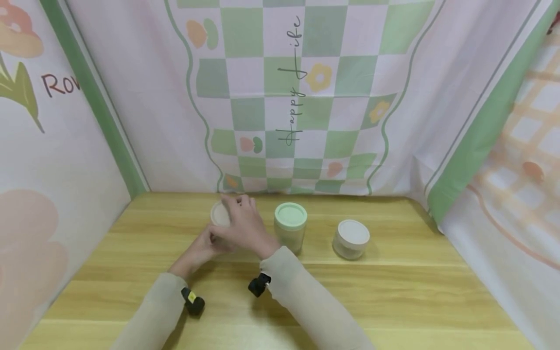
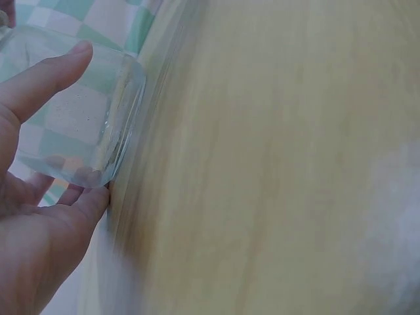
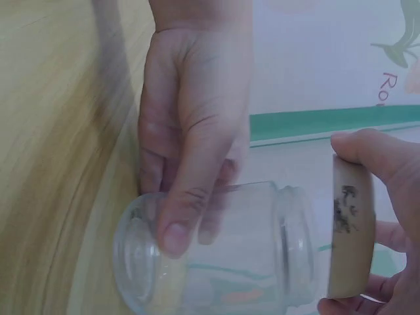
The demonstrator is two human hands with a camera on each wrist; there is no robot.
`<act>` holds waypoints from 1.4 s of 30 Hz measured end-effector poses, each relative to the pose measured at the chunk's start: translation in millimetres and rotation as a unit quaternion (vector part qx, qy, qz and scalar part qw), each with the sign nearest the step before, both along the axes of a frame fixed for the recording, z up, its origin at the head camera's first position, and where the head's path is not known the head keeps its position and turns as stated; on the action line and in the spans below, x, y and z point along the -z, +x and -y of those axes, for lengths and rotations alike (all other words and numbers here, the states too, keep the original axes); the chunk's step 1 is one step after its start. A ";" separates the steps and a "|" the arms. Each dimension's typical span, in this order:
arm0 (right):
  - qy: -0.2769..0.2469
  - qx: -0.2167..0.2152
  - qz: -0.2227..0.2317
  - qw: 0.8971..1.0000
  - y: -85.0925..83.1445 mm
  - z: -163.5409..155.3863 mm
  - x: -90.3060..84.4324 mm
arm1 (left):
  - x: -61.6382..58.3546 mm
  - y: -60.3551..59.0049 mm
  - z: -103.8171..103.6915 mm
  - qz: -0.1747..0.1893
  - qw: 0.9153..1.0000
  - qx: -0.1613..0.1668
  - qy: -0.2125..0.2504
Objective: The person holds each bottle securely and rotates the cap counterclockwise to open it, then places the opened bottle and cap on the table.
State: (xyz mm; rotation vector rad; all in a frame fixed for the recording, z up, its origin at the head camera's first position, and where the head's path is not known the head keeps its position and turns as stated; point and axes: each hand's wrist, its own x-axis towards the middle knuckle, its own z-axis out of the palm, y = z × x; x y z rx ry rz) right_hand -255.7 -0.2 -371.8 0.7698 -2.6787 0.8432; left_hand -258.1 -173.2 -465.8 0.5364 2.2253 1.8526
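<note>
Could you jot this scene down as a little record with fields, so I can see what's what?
left hand: grips a clear glass jar, thumb on its side
left hand's jar: uncovered, mouth showing
right hand: holds a pale round lid, just apart from the jar's mouth
green-lidded jar: upright, lid on, right of the hands
short white-lidded jar: lid on, farther right
surface: wood-grain table
backdrop: checkered cloth lettered "Happy Life"

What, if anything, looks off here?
Dark, uneven marks on the side of the pale lid in the right hand. They stand out against its otherwise plain side; smudge or print, can't tell. No spill visible.
</note>
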 end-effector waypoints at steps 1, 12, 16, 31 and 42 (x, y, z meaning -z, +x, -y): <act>0.002 0.000 0.003 1.000 1.6 -0.1 -1.7 | 0.1 -0.5 0.0 -0.006 1.000 0.009 0.009; 0.009 -0.045 0.059 0.997 23.7 -12.2 -22.3 | -1.4 2.4 2.0 -0.007 1.000 -0.003 0.003; 0.009 -0.066 0.077 0.995 31.5 -18.1 -27.4 | -0.3 3.4 2.5 -0.008 1.000 -0.016 0.001; 0.008 -0.156 0.113 0.981 44.8 -36.0 -15.9 | -3.2 5.1 1.6 0.028 0.996 -0.072 -0.034; -0.030 -0.211 0.254 0.943 49.6 -46.1 18.9 | -6.6 5.6 1.0 0.067 0.995 -0.067 -0.041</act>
